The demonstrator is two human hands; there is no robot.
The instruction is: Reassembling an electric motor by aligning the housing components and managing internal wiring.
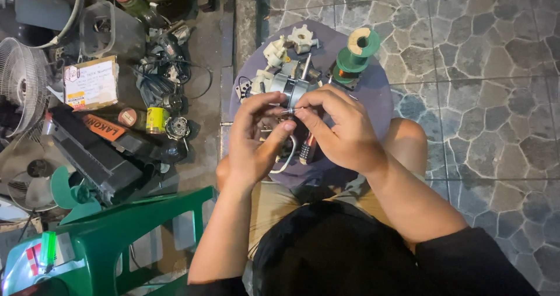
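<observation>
Motor (293, 85) (grey, shaft upright) between hands

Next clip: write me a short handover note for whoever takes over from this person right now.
Left hand and right hand: fingertips pinch a thin wire end between them, over the round purple stool.
Fan motor sits on the stool just beyond the hands, white plastic parts behind it, green wire spool to its right.
Done: motor is out of any fan housing.
Left: wire work appears unfinished; I can't tell how far along.

Light: dim, warm, from above my head.
Shadows: soft, dark upper-left clutter.
Focus: mild blur throughout; corners slightly bowed.
</observation>
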